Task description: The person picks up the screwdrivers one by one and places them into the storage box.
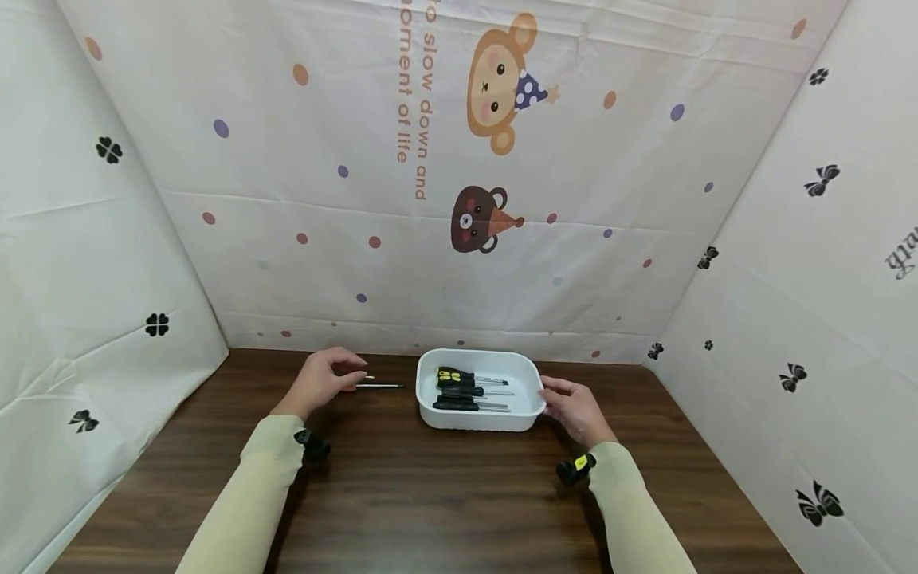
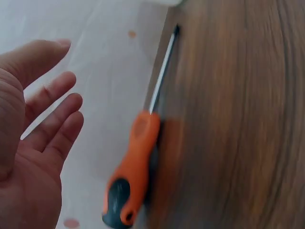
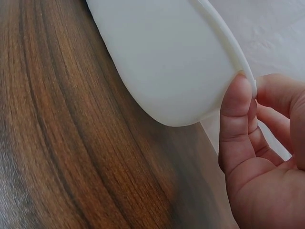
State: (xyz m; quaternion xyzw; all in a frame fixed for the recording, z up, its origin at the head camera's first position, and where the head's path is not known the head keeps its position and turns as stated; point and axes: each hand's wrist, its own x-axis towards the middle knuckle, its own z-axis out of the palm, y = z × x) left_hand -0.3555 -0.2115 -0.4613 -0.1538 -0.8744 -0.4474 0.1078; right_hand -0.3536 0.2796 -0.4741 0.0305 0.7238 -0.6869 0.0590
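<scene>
My left hand [image 1: 324, 381] is just over an orange-and-black screwdriver [image 2: 136, 157] at the back left of the table. In the left wrist view its fingers [image 2: 57, 95] are loosely bent and apart from the screwdriver, holding nothing. Most of the handle is hidden behind the hand in the head view, where the metal shaft points right toward a white plastic basket [image 1: 469, 422]. At the basket's right end, my right hand [image 1: 576, 410] pinches the rim between thumb and fingers. Several screwdrivers [image 1: 459, 391] with black or black-and-yellow handles lie inside, shafts pointing right.
The dark wood table [image 1: 430, 494] runs back to a printed white cloth [image 1: 402, 271]. More cloth hangs at the left and right sides. A short pale tip [image 1: 369, 377] shows beside the left fingers; its kind is unclear.
</scene>
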